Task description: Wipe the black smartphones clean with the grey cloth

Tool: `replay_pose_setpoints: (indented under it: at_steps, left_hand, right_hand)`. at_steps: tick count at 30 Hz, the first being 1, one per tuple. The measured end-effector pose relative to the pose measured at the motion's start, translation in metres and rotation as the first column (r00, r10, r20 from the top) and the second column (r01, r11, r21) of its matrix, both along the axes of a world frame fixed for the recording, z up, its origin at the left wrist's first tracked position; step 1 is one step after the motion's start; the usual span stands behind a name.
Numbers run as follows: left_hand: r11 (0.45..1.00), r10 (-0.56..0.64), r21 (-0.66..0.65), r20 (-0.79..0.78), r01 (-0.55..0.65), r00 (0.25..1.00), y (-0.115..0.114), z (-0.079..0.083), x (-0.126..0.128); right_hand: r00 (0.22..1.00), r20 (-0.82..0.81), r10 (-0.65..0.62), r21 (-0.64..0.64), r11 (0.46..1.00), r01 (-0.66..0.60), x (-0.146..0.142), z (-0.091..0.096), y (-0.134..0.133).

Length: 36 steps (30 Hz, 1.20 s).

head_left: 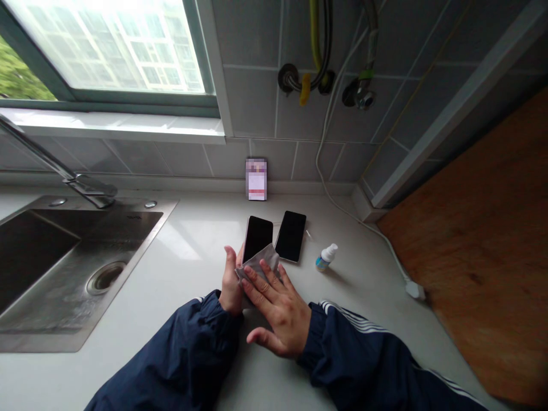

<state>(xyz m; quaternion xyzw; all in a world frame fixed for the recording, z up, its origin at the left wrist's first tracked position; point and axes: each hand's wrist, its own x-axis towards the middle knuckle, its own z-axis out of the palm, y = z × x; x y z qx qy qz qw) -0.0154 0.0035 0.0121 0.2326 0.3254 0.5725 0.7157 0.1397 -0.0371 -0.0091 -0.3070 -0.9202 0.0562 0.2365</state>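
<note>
The left hand cups the held phone along its left side, thumb upright beside that edge and most of the fingers hidden. The left forearm, in a dark sleeve, slants in from the phone's near left. The right hand lies palm down over the phone's lower end, fingers extended and slightly spread, thumb splayed well apart on the near side. The right forearm reaches in from the phone's near right, sleeve gathered at the wrist.
</note>
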Motion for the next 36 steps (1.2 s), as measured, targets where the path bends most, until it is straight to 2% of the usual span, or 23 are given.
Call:
replay_pose_setpoints:
  at_steps: [10, 17, 23, 29, 33, 36]
  left_hand:
    - [0.99, 0.098, -0.101, -0.046, -0.102, 0.994, 0.0, 0.004, -0.002]
    - [0.984, 0.01, -0.176, 0.092, 0.007, 0.996, 0.002, 0.007, -0.005]
    - [0.985, 0.003, -0.171, 0.15, 0.023, 0.989, 0.007, 0.001, -0.005]
    - [0.988, -0.014, -0.15, 0.182, 0.042, 0.983, 0.014, -0.007, -0.008]
    - [0.989, -0.062, -0.124, 0.187, 0.086, 0.98, 0.017, -0.004, -0.008]
    - [0.993, -0.048, -0.099, 0.131, 0.061, 0.99, 0.018, 0.0, -0.009]
  right_hand:
    - [0.998, -0.001, -0.06, 0.039, 0.997, 0.06, -0.001, 0.004, -0.002]
    - [0.995, -0.051, -0.084, 0.079, 0.993, 0.088, 0.001, 0.001, 0.005]
    - [0.977, -0.193, -0.092, 0.152, 0.981, 0.122, 0.006, -0.002, 0.013]
    - [0.955, -0.284, -0.088, 0.16, 0.977, 0.137, 0.007, -0.003, 0.015]
    - [0.894, -0.444, -0.063, 0.112, 0.986, 0.125, 0.007, 0.001, 0.016]
    - [0.756, -0.649, -0.083, -0.053, 0.997, 0.064, 0.009, 0.008, 0.016]
